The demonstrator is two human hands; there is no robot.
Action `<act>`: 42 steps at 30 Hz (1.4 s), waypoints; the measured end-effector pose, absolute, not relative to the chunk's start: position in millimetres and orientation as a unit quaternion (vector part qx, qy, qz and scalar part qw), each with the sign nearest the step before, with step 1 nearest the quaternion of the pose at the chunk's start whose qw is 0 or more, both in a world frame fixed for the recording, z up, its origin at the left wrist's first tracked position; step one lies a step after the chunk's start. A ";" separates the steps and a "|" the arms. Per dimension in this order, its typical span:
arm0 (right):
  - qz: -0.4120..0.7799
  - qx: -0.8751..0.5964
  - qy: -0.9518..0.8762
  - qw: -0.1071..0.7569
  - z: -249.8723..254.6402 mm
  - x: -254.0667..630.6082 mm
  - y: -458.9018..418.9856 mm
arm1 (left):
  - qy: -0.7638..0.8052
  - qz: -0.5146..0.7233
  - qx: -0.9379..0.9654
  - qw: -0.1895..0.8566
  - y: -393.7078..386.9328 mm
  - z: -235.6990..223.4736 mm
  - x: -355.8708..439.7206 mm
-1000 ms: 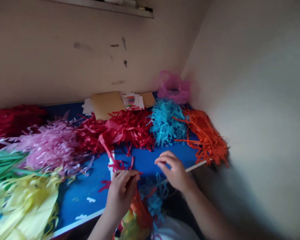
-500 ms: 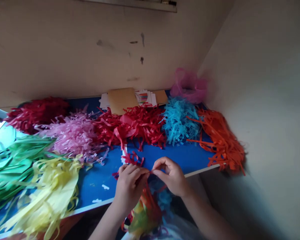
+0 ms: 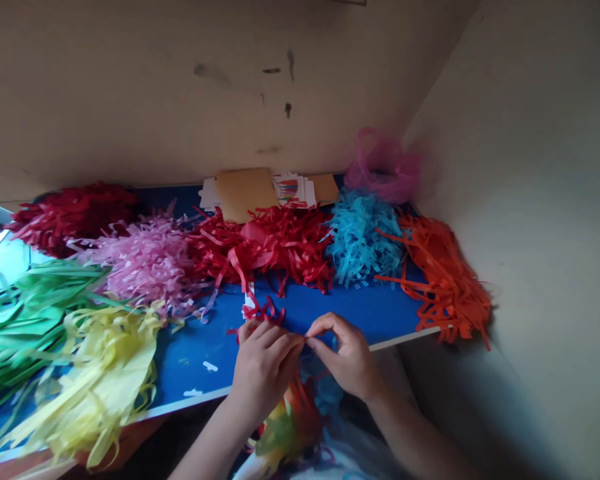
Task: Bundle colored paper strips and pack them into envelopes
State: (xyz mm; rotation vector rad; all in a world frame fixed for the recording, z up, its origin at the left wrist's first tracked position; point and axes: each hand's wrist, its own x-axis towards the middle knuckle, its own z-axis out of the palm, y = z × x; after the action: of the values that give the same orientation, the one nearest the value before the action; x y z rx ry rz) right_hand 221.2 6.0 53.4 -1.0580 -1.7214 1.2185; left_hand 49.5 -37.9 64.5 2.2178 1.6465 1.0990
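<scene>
Left hand: the left hand [image 3: 265, 363] is closed, its fingers curled and the fingertips pinched, above the front edge of the table [image 3: 305, 307].
Right hand: the right hand [image 3: 347, 360] is closed with thumb and forefinger in a ring, their tips meeting those of the left; what is pinched there is too small to tell.
Colourful bundle: under the hands, in front of the front edge, is a mixed bundle [image 3: 287, 427] of orange, yellow and green strips; I cannot tell if it hangs from the fingers.
Beside the left hand: some loose red strips [image 3: 265, 310] lie on the table just behind it.
White scraps: two small scraps [image 3: 210, 366] lie near the front edge, left of the hands.
Left part: yellow strips [image 3: 100, 373] spill over the front edge; green strips [image 3: 35, 313] lie next to them, toward the left end.
Middle row: pink pile [image 3: 153, 260], red pile [image 3: 280, 247] and blue pile [image 3: 364, 237], from left to right.
Right end: orange strips [image 3: 445, 273] hang over the front right corner.
Back edge: dark red pile [image 3: 77, 217] near the back left corner, brown card [image 3: 245, 193] in the middle, pink bag [image 3: 400, 177] at the back right corner.
</scene>
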 end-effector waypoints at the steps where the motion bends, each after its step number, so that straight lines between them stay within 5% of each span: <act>1: 0.475 -0.406 -0.683 0.377 54.1 221.9 6.4 | 0.546 0.379 0.741 0.098 -37.9 63.3 48.7; 10: 0.652 -0.349 -0.571 0.355 46.3 222.0 12.1 | 0.541 0.413 0.685 0.261 -40.9 53.8 41.9; 24: 0.410 -0.361 -0.720 0.428 64.3 229.1 4.5 | 0.515 0.414 0.746 0.085 -41.3 69.8 44.7; 42: 0.340 -0.347 -0.757 0.438 73.4 231.8 -6.9 | 0.490 0.423 0.758 0.080 -45.4 69.9 56.5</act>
State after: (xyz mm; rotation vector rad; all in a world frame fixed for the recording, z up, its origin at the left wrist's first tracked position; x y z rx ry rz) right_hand 231.8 -6.9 73.4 -0.8614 -1.8804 0.8446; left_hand 56.5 -45.4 69.9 2.2689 1.4645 1.2654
